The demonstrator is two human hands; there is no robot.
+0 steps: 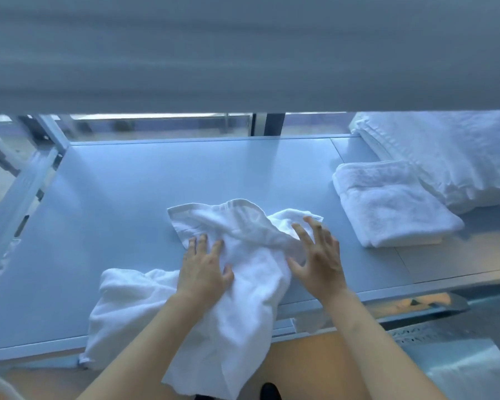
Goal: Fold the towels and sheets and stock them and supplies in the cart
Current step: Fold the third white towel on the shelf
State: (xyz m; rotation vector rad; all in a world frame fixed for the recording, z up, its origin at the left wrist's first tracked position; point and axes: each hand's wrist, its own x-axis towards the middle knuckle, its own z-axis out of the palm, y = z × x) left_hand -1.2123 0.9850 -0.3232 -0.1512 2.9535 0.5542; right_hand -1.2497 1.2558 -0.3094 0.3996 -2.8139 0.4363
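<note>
A rumpled white towel [243, 241] lies across the front of the grey cart shelf [122, 192], and its lower part hangs over the shelf's front edge. My left hand [204, 268] lies flat on the towel's left side, fingers straight. My right hand [318, 255] is spread with fingers apart over the towel's right corner, just touching or hovering above it. A folded white towel [387, 206] rests on the shelf to the right. Behind it sits a stack of folded white sheets [451, 157].
The underside of an upper shelf [243, 53] fills the top of the view, low over the work surface. A metal cart post [20, 192] runs down the left side. The floor [306, 368] shows below the shelf edge.
</note>
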